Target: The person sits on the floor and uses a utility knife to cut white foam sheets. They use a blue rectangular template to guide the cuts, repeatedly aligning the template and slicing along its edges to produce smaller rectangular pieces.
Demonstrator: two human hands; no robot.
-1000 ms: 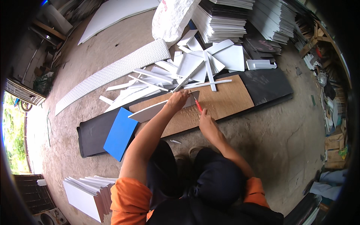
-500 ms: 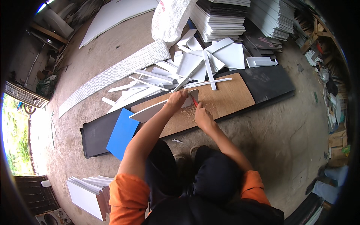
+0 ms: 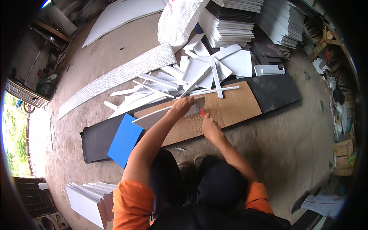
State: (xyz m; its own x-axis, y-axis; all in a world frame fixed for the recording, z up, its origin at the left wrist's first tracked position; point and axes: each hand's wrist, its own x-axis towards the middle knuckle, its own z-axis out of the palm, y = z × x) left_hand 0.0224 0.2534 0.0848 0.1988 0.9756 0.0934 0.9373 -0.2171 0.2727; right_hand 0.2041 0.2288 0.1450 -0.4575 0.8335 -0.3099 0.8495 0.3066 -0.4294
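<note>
A white foam sheet point(image 3: 152, 118) stands tilted on its long edge over a brown wooden board point(image 3: 234, 107). My left hand point(image 3: 182, 105) is closed on the sheet's upper edge, close to its right end. In my right hand point(image 3: 211, 127) is a red-handled cutter knife point(image 3: 202, 111), its tip against the face of the sheet just right of my left hand. A long metal ruler point(image 3: 196, 82) slants away beyond my left hand, among white offcuts point(image 3: 159, 81). My left forearm covers part of the sheet.
Beneath the board lies a long black slab point(image 3: 101, 140), with a blue sheet point(image 3: 125, 138) across its left part. Beyond are a white textured strip point(image 3: 115, 82), a white sack point(image 3: 178, 25) and stacked sheets point(image 3: 226, 30). White panels point(image 3: 86, 203) stand lower left. Someone's leg point(image 3: 324, 204) shows lower right.
My right hand and the cutter knife have shifted slightly toward me along the sheet. My left hand keeps its hold. The leg at lower right has changed position.
</note>
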